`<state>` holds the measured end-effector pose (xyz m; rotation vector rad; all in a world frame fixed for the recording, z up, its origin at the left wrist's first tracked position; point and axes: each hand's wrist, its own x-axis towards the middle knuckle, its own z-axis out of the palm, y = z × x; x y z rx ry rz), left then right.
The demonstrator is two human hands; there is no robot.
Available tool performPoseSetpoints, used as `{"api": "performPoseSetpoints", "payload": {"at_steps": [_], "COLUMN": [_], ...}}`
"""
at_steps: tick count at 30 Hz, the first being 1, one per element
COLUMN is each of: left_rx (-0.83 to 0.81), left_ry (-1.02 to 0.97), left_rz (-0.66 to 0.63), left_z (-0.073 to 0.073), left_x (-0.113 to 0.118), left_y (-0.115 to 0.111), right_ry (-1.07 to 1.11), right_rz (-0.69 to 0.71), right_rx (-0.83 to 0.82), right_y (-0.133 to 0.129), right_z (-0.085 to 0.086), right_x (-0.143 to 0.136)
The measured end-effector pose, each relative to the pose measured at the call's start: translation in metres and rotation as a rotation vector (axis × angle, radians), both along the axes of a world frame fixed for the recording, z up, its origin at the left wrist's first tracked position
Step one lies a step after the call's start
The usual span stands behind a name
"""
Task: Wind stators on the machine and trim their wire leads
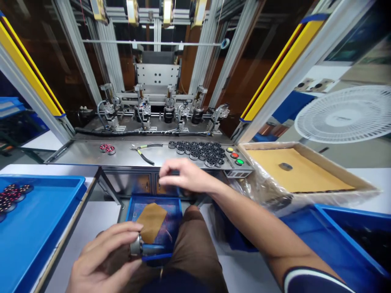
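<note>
My left hand (pixel 104 258) grips a small round metal-rimmed motor stator (pixel 135 246) between thumb and fingers, low above a blue bin. My right hand (pixel 185 175) is raised in front of the steel bench edge, its fingers curled with thumb and index close together; whatever is between them is too small or blurred to make out. Ahead of it, cutting pliers (pixel 146 151) with black and green handles lie open on the bench. Black stators (pixel 200 151) stand clustered to their right, and a few stators wound in red wire (pixel 107 149) sit to the left.
Behind the bench stands a winding machine (pixel 157 75) between yellow-edged posts. Coloured push buttons (pixel 234 155) sit at the bench's right end. A blue tray (pixel 45 228) of wound stators is at left; a lined carton (pixel 317 167), a blue crate (pixel 351 234) and a fan (pixel 342 116) are at right.
</note>
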<state>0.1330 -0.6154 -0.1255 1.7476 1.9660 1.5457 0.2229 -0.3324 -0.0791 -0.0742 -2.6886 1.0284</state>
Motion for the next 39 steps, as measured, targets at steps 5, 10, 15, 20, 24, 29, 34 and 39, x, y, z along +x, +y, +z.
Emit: {"api": "performPoseSetpoints", "payload": {"at_steps": [5,10,15,20,24,29,34,39], "left_rx": [0.102,0.125,0.175,0.167,0.18,0.186,0.125,0.094], "left_ry": [-0.361,-0.638,-0.796,-0.82,-0.867,-0.947,-0.971,-0.862], "left_rz": [0.271,0.365,0.384,0.362,0.346,0.332,0.245,0.203], "left_z": [-0.005,-0.006,-0.005,-0.008,-0.013,-0.008,-0.002,-0.003], "left_x": [0.008,0.009,0.005,0.003,0.003,0.004,0.009,0.016], "left_y": [0.009,0.007,0.003,0.008,0.009,0.014,0.02,0.024], "right_ry": [-0.02,-0.183,-0.192,-0.139,-0.079,0.055,0.262,0.388], "right_rz": [-0.201,-0.229,-0.213,-0.184,-0.117,0.063,0.051,0.088], "right_rx": [0.289,0.4,0.391,0.24,0.003,-0.448,-0.328,-0.318], "right_y": [0.038,0.038,0.04,0.05,0.024,-0.058,-0.111,-0.114], "right_z": [-0.014,-0.045,-0.054,-0.042,-0.037,-0.074,-0.11,-0.105], "right_x": [-0.088,-0.119,-0.11,-0.092,-0.05,0.034,0.08,0.08]}}
